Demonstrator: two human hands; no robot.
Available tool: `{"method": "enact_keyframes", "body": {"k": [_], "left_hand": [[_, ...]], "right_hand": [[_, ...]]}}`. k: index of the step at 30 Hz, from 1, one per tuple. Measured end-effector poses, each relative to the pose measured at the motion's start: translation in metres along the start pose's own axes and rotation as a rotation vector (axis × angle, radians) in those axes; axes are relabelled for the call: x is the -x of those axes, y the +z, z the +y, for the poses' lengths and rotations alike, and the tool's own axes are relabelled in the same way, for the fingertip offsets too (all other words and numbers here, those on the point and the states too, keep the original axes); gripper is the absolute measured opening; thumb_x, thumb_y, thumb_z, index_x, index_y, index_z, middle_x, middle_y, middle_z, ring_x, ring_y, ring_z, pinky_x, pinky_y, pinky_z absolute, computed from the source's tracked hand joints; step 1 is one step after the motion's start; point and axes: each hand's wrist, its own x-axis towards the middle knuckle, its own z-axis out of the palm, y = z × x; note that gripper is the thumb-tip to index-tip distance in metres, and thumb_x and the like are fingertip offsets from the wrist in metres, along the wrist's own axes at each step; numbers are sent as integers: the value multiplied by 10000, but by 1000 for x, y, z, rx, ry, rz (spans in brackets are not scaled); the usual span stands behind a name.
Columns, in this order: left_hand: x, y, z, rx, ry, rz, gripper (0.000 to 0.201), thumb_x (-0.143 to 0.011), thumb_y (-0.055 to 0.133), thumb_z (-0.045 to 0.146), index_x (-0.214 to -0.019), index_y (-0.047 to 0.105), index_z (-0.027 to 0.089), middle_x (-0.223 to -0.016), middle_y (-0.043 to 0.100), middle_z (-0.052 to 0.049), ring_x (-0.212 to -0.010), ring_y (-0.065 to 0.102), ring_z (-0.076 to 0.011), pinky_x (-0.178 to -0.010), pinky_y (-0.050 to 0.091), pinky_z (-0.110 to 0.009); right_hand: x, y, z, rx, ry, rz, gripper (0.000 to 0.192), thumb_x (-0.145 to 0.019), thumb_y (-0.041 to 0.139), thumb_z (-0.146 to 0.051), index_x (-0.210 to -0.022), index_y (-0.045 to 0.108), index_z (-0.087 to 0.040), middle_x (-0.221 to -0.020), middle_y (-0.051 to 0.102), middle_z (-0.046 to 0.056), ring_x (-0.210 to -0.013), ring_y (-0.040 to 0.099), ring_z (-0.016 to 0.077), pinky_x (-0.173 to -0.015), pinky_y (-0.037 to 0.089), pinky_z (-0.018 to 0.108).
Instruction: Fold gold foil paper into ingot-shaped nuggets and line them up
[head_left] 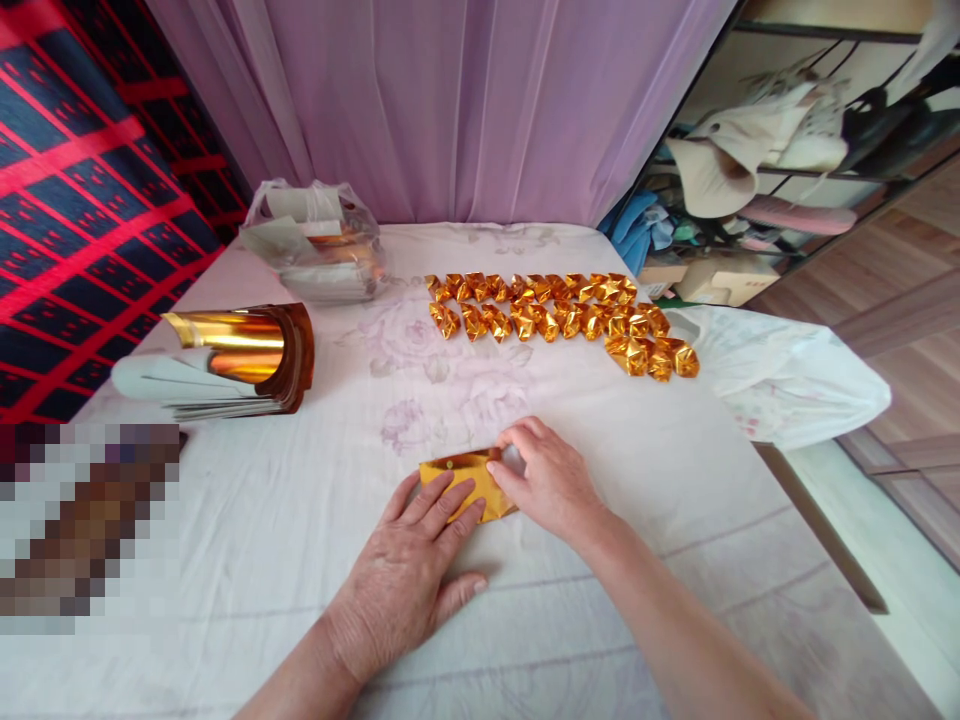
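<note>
A small sheet of gold foil paper (480,492), partly folded, lies on the cloth-covered table in front of me. My left hand (409,550) rests flat on its left part, fingers spread and palm down. At the far right corner, my right hand (551,475) has thumb and fingers curled together on the paper's edge, with a pale patch of the underside showing between them. The fingertips of the right hand partly hide that corner. Beyond the hands, several folded gold foil pieces (525,322) stand in rows.
On the left stands a curled stack of gold foil sheets (247,345). Behind it is a clear plastic bag (322,245) holding more sheets. A whitish plastic bag (795,375) hangs at the table's right edge. Shelves with a hat (720,160) are at the right; a purple curtain (450,110) hangs behind.
</note>
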Motion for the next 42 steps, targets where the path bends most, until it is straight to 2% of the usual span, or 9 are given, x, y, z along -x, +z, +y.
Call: {"method": "enact_keyframes", "body": {"k": [5,11,21,26,29,32,37,39,42], "left_hand": [[0,1,0,12,-14,-10,610,-932,486,560,-1439,444,224,-1467,496,-90,-1379,393,-317,-1150,236,-544],[-1,2,1,27,-13,-4,601,-926,496,560,-1420,467,217,-1439,525,-98,-1359,418,-326,-1135,252,-555],[-3,1,0,31,-19,21,562,-921,505,551,-1372,520,215,-1427,536,-103,-1336,443,-308,-1142,252,-538],[-3,5,-1,15,-15,43,587,-918,505,557,-1391,503,210,-1441,517,-130,-1343,442,-321,-1127,280,-565],[-2,9,-2,-17,12,62,599,-929,492,545,-1423,466,208,-1460,493,-140,-1355,429,-334,-1095,333,-577],[-1,13,-4,-45,31,154,577,-932,502,512,-1421,470,205,-1474,470,-150,-1373,400,-354,-1083,353,-586],[0,17,-11,66,-73,449,553,-958,485,390,-1468,394,200,-1522,390,-169,-1414,349,-308,-1113,354,-519],[-1,16,-16,272,-211,540,557,-941,511,404,-1449,416,197,-1511,409,-167,-1395,386,-293,-1120,351,-502],[-3,12,-21,765,-453,636,622,-808,662,480,-1341,523,191,-1388,557,-143,-1316,490,-293,-1124,343,-484]], "right_hand": [[-13,-8,-5,36,69,-125,145,-824,646,-229,-967,625,-213,-1009,641,38,-946,610,189,-798,420,288],[-31,-26,-14,15,125,-304,61,-793,679,-202,-810,621,-215,-928,654,14,-882,610,166,-760,399,264],[-28,-15,-6,-62,118,-212,61,-748,674,-192,-715,625,-210,-854,648,13,-764,581,152,-703,388,260],[-26,-5,13,-502,101,-162,79,-666,672,-201,-635,600,-204,-652,587,-35,-625,515,129,-596,359,241],[-23,0,21,-611,85,-152,88,-680,648,-265,-652,590,-205,-605,581,-48,-601,522,126,-578,383,232],[-22,4,22,-712,95,-95,177,-698,633,-364,-671,560,-205,-605,590,-40,-589,539,130,-572,416,238],[-13,10,15,-832,115,42,297,-700,621,-489,-681,502,-218,-568,573,-33,-555,550,141,-563,451,261],[-5,11,10,-853,105,90,299,-701,617,-494,-685,493,-222,-567,560,-36,-550,540,138,-560,445,259],[7,10,-1,-859,72,139,275,-716,629,-464,-689,504,-221,-591,555,-40,-563,525,128,-568,432,249]]}}
